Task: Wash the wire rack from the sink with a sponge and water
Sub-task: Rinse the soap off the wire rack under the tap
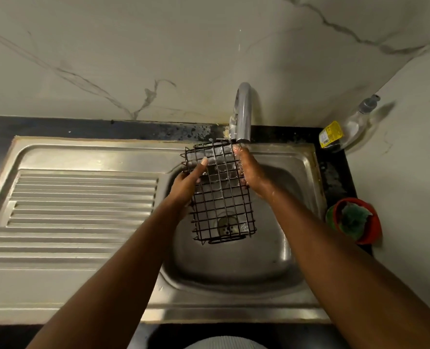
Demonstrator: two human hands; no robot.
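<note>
A black wire rack (221,197) is held tilted over the steel sink basin (234,263), its far end under the tap spout (243,114). My left hand (187,183) grips its left edge, thumb laid across the grid. My right hand (250,172) holds the right edge with wet fingers along the wire, fingertips under the spout. A green sponge (353,219) sits in a red bowl (371,231) on the counter at the right, away from both hands.
A ribbed steel draining board (78,212) lies left of the basin. The drain (227,226) shows through the rack. A clear soap bottle with a yellow label (345,129) lies in the back right corner. Marble wall behind.
</note>
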